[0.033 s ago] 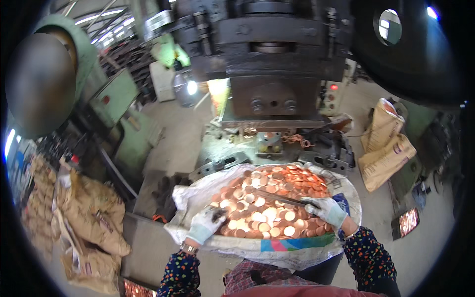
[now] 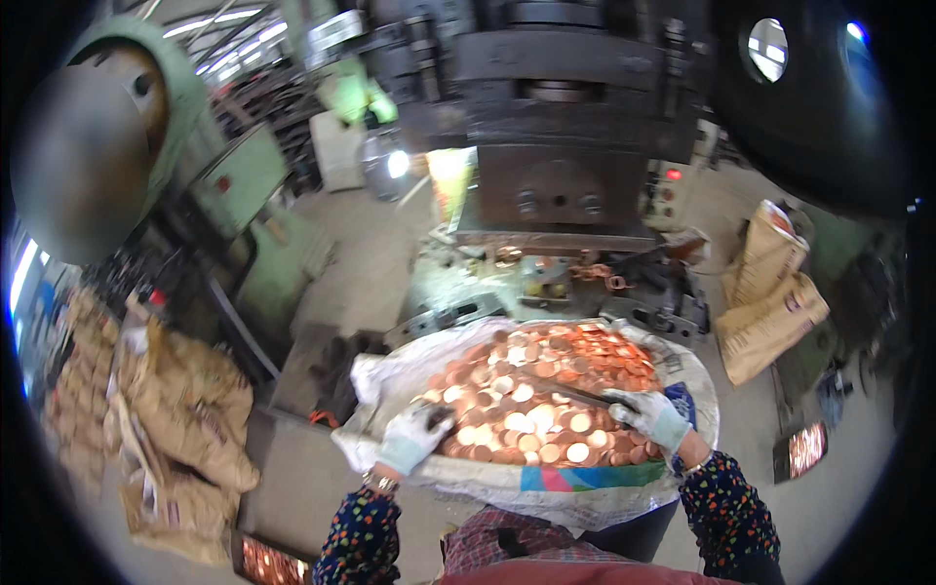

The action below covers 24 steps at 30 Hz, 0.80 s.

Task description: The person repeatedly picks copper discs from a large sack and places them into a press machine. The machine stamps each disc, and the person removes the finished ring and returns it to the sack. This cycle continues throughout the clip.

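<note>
Your right hand grasps a dark bar; your left hand curls, contents unclear. Copper discs lie between them, a press beyond your fingers, the white sack colour-printed nearer you.

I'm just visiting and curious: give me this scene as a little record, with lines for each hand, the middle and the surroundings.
Left hand: gloved, at the left edge of the pile; unclear whether it holds anything
Right hand: gloved, holding a long dark tool over the pile
Pile: copper-coloured discs in an open white sack
Beyond the sack: large dark machine
Lights: lit lamp left of the machine; red light at its right
Both sides: brown bags
</note>
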Each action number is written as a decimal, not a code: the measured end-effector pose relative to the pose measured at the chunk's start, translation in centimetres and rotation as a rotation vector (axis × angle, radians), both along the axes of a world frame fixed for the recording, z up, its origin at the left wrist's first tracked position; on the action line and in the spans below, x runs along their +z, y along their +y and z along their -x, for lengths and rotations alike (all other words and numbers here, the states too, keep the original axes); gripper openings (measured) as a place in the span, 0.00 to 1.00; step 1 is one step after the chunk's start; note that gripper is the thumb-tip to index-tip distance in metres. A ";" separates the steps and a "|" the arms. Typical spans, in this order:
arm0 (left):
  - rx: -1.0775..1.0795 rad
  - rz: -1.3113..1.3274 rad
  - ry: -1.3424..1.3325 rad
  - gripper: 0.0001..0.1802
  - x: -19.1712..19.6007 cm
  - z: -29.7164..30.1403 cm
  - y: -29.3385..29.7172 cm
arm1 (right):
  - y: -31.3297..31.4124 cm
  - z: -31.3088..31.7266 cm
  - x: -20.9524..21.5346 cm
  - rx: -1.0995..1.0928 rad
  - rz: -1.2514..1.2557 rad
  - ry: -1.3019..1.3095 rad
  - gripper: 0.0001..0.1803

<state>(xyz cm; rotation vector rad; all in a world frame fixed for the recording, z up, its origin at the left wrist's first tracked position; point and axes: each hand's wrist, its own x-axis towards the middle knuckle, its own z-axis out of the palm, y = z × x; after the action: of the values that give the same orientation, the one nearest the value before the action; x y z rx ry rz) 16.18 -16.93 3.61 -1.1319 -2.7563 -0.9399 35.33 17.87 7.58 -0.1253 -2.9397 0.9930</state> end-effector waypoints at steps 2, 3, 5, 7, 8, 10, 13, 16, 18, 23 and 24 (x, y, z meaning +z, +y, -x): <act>-0.036 -0.002 0.346 0.14 -1.0 -0.7 -0.6 | -0.4 -0.2 -0.5 -0.015 -0.009 -0.002 0.20; -0.030 -0.041 0.449 0.14 -1.4 -0.6 -0.5 | -0.6 -0.4 -0.6 -0.031 0.007 -0.008 0.20; 0.074 -0.097 0.157 0.14 -2.0 -0.3 0.0 | -1.0 -0.8 -0.6 0.011 0.039 0.033 0.20; 0.105 -0.054 0.110 0.15 -2.2 -0.2 0.2 | -1.3 -1.1 -0.6 -0.012 0.070 0.042 0.18; 0.093 -0.085 0.102 0.15 -2.2 -0.2 0.2 | -1.4 -1.3 -0.7 -0.007 0.064 0.089 0.18; 0.124 -0.050 0.095 0.15 -2.0 -0.4 0.3 | -1.5 -1.3 -1.0 -0.014 0.077 0.109 0.19; 0.139 -0.075 0.092 0.15 -1.6 -0.5 0.3 | -0.8 -1.2 -1.7 -0.045 0.146 -0.027 0.22; 0.153 -0.128 0.076 0.14 -1.5 -0.5 0.4 | -0.1 -1.1 -2.9 -0.019 0.086 0.032 0.24; 0.201 -0.159 0.106 0.14 -1.5 -0.8 0.4 | 0.3 -1.1 -3.6 -0.043 0.059 0.023 0.24; 0.207 -0.246 0.280 0.12 -1.2 -1.3 0.6 | 0.8 -0.7 -4.1 0.048 -0.012 0.021 0.25; 0.207 -0.253 0.302 0.12 -1.2 -1.3 0.6 | 0.9 -0.6 -4.0 0.098 -0.045 0.068 0.25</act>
<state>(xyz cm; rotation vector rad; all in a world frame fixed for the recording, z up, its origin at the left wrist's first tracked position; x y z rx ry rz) 17.47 -16.31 2.39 -0.8496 -2.3788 -0.9672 35.96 18.73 3.53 0.0533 -2.9283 0.9211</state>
